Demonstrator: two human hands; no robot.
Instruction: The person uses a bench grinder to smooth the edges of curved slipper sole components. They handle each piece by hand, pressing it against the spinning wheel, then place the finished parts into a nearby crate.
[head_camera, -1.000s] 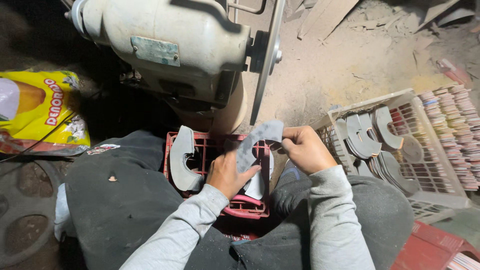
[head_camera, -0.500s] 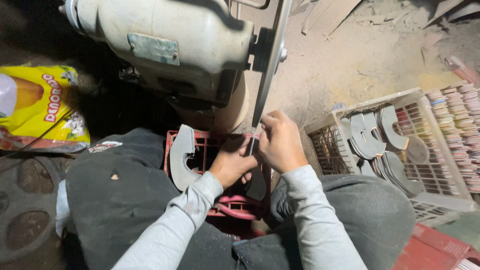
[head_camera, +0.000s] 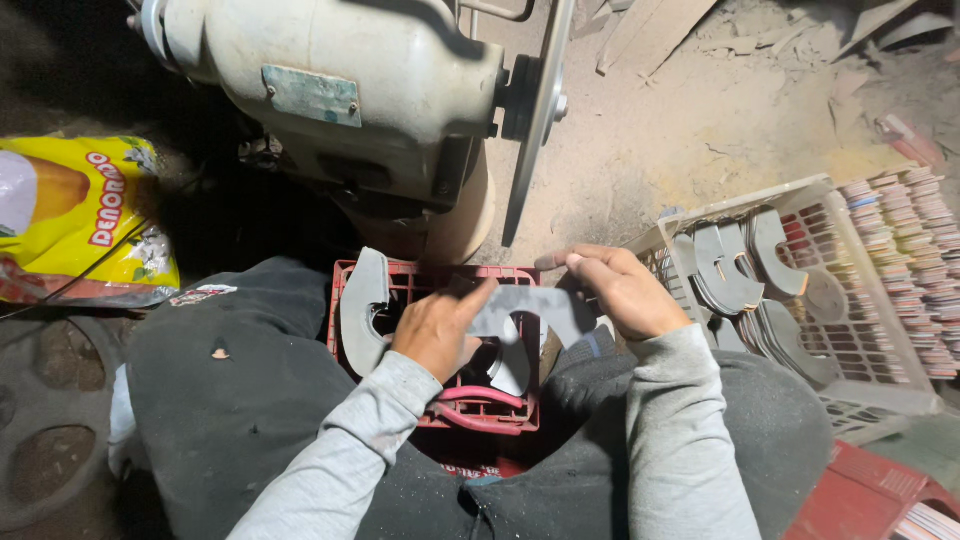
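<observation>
- A flat grey curved piece (head_camera: 535, 308) is held between the left hand (head_camera: 437, 332) and the right hand (head_camera: 622, 292); both hands are closed on it, one at each end.
- Right under the piece, a small red plastic crate (head_camera: 480, 412) is seen, with more grey curved pieces (head_camera: 363, 310) in it.
- Beside the right hand, a white plastic basket (head_camera: 880, 352) is filled with grey curved pieces (head_camera: 735, 268).
- A big pale machine with a thin round disc (head_camera: 535, 110) is set above the hands, on a dusty floor (head_camera: 700, 130).
- A yellow bag (head_camera: 75, 215) is seen far left.
</observation>
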